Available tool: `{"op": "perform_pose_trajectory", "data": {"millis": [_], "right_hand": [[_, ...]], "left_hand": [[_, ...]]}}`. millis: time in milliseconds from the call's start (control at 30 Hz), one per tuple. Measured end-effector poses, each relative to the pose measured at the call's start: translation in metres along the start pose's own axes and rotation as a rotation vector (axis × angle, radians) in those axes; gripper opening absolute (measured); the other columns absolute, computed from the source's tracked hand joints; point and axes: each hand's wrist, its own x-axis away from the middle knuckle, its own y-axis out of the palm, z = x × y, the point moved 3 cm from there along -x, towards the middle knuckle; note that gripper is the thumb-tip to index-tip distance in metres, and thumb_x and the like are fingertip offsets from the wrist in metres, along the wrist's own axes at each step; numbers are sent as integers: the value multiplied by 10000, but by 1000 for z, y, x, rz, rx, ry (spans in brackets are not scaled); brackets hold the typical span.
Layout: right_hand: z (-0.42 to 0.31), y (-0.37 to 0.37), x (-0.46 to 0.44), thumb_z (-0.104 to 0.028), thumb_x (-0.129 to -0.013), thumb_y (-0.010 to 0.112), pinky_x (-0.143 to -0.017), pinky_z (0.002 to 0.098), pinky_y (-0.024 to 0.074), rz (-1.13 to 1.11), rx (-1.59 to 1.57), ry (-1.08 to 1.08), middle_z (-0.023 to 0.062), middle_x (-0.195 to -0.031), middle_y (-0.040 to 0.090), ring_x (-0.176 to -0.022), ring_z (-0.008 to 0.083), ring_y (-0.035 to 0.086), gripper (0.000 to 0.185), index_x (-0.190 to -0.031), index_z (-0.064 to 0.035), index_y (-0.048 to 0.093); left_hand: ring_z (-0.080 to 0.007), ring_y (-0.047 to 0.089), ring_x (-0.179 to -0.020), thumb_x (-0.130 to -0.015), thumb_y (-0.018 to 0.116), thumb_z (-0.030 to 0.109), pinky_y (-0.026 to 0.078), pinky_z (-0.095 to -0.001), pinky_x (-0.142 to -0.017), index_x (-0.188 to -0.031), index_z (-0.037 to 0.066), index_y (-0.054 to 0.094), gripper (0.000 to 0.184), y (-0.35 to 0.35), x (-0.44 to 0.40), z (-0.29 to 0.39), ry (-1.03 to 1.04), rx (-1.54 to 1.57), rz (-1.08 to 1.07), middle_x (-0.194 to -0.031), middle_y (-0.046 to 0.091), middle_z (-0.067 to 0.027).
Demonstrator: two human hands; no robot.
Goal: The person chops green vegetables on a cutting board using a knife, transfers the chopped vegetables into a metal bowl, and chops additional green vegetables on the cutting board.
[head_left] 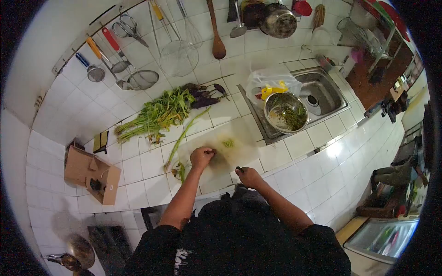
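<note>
My left hand (pixel 201 158) is closed over the cutting board (pixel 246 133), its fingers pinched on something small and dark that I cannot make out. At the board's front edge, my right hand (pixel 249 177) is wrapped round a black handle (pixel 239 170); any blade is too blurred to tell. A small heap of chopped green pieces (pixel 228 143) lies on the board between and beyond my hands. One long green stalk (pixel 184 138) rests at the board's left side, with a leafy scrap (pixel 178 172) nearer me. Behind are leafy greens (pixel 159 112) and dark purple eggplants (pixel 202 97).
A steel bowl (pixel 286 112) with chopped greens stands at the sink (pixel 324 92), beside a plastic bag (pixel 258 85). An open cardboard box (pixel 90 172) is at the left. Utensils, including a wooden spoon (pixel 218 48), hang on the wall. Another person (pixel 393 175) is far right.
</note>
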Motion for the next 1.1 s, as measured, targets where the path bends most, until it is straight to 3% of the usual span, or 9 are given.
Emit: {"op": "perform_pose_trajectory", "data": {"millis": [233, 367, 567, 667, 733, 833, 933, 1100], "right_hand": [[5, 2, -5, -462, -964, 438, -766, 530, 457, -84, -7, -34, 285, -819, 634, -844, 475, 603, 546, -836, 36, 621], [8, 10, -17, -453, -962, 444, -779, 532, 456, -153, -19, 6, 292, -838, 632, -857, 477, 600, 531, -853, 37, 619], [7, 5, -30, -412, -970, 440, -784, 540, 450, -127, 37, -161, 296, -845, 631, -873, 477, 597, 491, -919, 50, 599], [-7, -16, -7, -402, -979, 429, -784, 541, 448, -67, 44, -77, 290, -843, 633, -871, 475, 597, 487, -928, 53, 597], [-12, -24, -2, -406, -981, 429, -780, 535, 452, -175, -23, 1, 286, -832, 634, -861, 467, 602, 492, -917, 50, 601], [-3, -17, 1, -414, -979, 440, -742, 524, 453, -145, -2, -22, 273, -799, 630, -812, 459, 604, 502, -877, 50, 601], [0, -13, 6, -402, -974, 459, -709, 509, 453, -154, -24, -28, 268, -783, 623, -772, 452, 601, 487, -864, 52, 597], [5, -5, 8, -373, -964, 492, -711, 485, 464, -150, -10, 12, 279, -784, 619, -774, 435, 612, 438, -910, 47, 603]], "left_hand": [[-273, 689, -791, -684, 745, 267, 547, -372, -747, -896, 169, 756, 234, -4, -2, 4, -15, -19, -51, -875, 721, -82], [-245, 688, -771, -683, 730, 266, 546, -361, -729, -884, 167, 754, 226, 1, -4, -5, 58, -56, 15, -817, 716, -59], [-244, 686, -739, -671, 746, 262, 546, -357, -713, -869, 163, 753, 222, -6, -1, 4, 122, -55, 54, -784, 710, -59], [-243, 682, -734, -670, 744, 248, 544, -357, -707, -857, 165, 753, 205, -9, 4, 10, 76, 5, 33, -788, 709, -54], [-239, 680, -739, -671, 741, 240, 541, -357, -706, -851, 166, 753, 195, -3, 6, 5, 41, 42, 19, -793, 709, -51], [-230, 678, -768, -669, 737, 227, 533, -363, -714, -839, 162, 751, 182, -3, -2, 5, 95, -66, 65, -811, 708, -50], [-280, 662, -809, -679, 726, 232, 529, -381, -756, -874, 141, 746, 217, -1, -4, 0, 23, 12, -20, -873, 704, -70], [-260, 647, -783, -660, 722, 204, 485, -396, -709, -817, 147, 735, 168, -4, 1, -2, 172, 76, 114, -795, 691, -40]]}}
